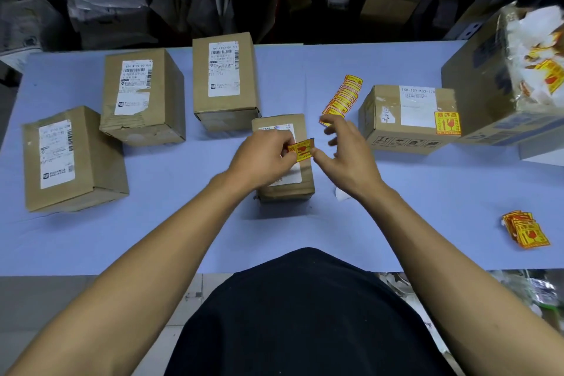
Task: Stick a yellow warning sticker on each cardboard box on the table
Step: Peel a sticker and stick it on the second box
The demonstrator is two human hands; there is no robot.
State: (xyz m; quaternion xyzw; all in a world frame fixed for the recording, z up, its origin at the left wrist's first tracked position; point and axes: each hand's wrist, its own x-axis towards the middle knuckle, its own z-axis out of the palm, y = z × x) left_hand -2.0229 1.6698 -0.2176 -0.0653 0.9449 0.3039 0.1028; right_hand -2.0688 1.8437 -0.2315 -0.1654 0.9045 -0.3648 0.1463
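My left hand [262,159] pinches a yellow warning sticker [301,149] just above a small cardboard box [300,186] in the middle of the blue table [183,238]. My right hand [348,156] hovers beside the sticker with its fingers spread, its thumb tip at the sticker's right edge. Three cardboard boxes stand to the left: one near the front [71,159], one behind it [142,98], one further back [225,79]. A box on the right [409,119] carries a yellow sticker [447,123] on its corner.
A fanned row of yellow stickers [343,98] lies behind my right hand, and a small stack of stickers [525,227] lies at the front right. A large carton [488,85] holding white backing scraps stands at the far right. Shelves with bags fill the background.
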